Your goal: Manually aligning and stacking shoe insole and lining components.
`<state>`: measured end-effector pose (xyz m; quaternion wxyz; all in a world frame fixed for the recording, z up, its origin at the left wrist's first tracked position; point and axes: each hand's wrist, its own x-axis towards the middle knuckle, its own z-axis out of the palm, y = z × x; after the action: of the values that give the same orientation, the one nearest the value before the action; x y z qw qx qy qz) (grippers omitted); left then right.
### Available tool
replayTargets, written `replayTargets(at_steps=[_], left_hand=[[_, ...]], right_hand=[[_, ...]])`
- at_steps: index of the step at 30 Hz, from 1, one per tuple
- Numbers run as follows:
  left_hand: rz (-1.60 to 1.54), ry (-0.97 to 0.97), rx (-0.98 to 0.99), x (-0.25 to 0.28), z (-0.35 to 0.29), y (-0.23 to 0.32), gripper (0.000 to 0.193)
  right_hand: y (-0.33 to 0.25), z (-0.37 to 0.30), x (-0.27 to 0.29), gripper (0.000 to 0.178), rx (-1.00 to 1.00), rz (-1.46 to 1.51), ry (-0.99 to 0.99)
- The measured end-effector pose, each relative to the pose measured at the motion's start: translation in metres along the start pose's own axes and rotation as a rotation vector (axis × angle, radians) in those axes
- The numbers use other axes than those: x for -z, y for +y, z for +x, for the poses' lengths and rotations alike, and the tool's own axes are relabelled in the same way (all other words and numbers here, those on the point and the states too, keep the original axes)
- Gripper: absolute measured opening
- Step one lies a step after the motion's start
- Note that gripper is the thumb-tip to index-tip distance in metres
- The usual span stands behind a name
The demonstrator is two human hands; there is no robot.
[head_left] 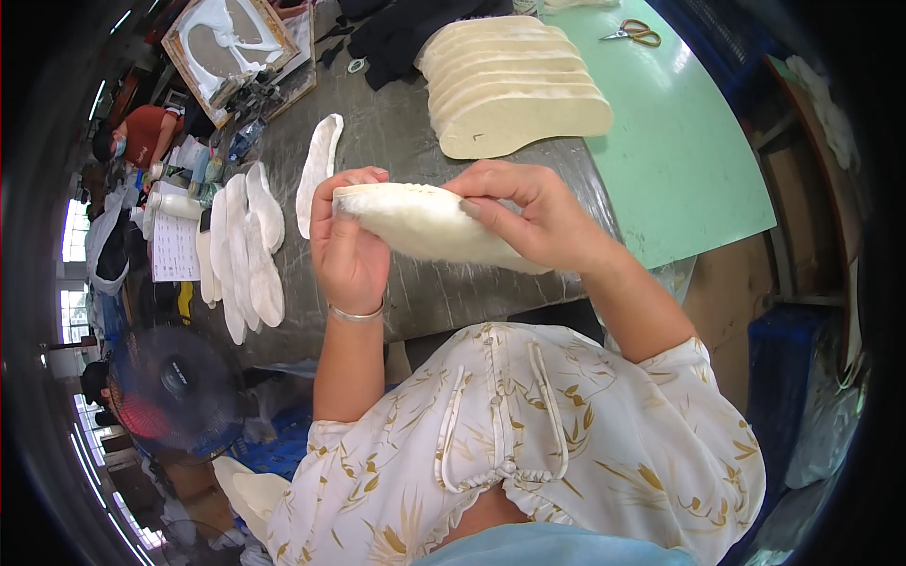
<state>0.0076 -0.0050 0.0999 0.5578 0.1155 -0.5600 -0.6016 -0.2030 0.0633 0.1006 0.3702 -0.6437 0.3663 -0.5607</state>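
Observation:
Between my two hands is a fluffy cream-white insole [444,222], held level above the dark table with its fleecy side facing me. My left hand [350,236] grips its left end, thumb in front and fingers behind. Along the upper edge, my right hand [528,208] pinches it with thumb and fingers. Beyond it stands a row of stacked cream insoles [519,90]. A single white fleecy insole [319,170] lies behind my left hand, and several more insoles [247,255] lie overlapping farther left.
Scissors [638,34] with orange-brown handles lie on the green board [675,160] at right. Far left are a framed screen [231,47], a written sheet [177,245] and a white bottle [177,206]. A fan [175,387] stands at lower left. Another person [151,135] bends over farther back.

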Motion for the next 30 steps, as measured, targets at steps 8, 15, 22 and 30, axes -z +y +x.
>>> replayTargets(at_steps=[8,15,22,30], left_hand=[[0.328,-0.141,0.001,-0.011,0.009,0.013,0.020],[0.458,-0.192,-0.015,-0.017,0.014,0.024,0.032],[0.426,-0.188,0.287,0.011,-0.019,0.008,0.069],[0.853,-0.154,0.161,0.019,-0.029,0.016,0.028]], right_hand=[[-0.025,0.025,0.000,0.021,0.053,-0.034,0.049],[-0.032,0.034,0.001,0.011,0.057,-0.196,0.043],[0.000,0.006,0.009,0.012,0.049,0.096,0.234],[0.013,-0.011,0.019,0.028,-0.049,0.142,0.221]])
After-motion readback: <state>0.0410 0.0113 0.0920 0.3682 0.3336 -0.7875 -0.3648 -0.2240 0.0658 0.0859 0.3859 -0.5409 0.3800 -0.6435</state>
